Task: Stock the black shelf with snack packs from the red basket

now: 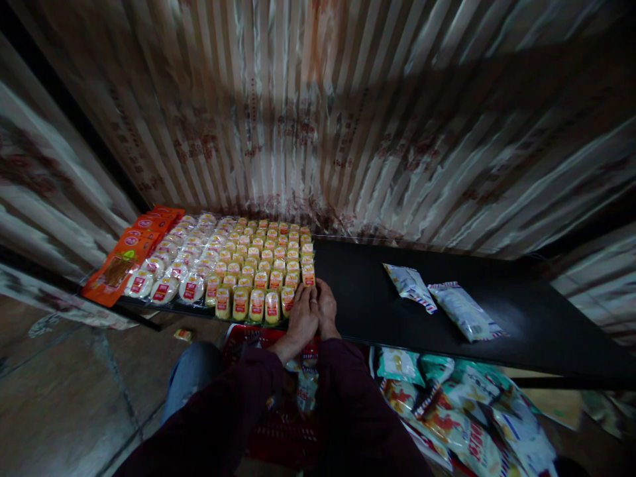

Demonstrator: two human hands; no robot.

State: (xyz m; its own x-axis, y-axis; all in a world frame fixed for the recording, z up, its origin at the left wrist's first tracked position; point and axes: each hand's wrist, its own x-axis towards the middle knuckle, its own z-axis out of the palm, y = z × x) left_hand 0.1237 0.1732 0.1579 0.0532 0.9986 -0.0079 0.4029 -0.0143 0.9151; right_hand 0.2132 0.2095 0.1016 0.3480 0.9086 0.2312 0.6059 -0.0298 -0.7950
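Both my hands meet at the front right corner of a block of small yellow packaged cakes on a black shelf. My left hand touches the front cakes there, its fingers close together and bent forward. Right beside it, my right hand is curled against the right side of the rows. What the fingers hold, if anything, is hidden by the hands. To the left of the yellow cakes stand rows of round white packaged cakes. Orange snack bags lie at the shelf's left end.
Two whitish snack bags lie on the shelf's right part. Below the shelf are a red basket with packets and a container of chip bags. One small packet lies on the floor. Striped plastic sheeting hangs behind.
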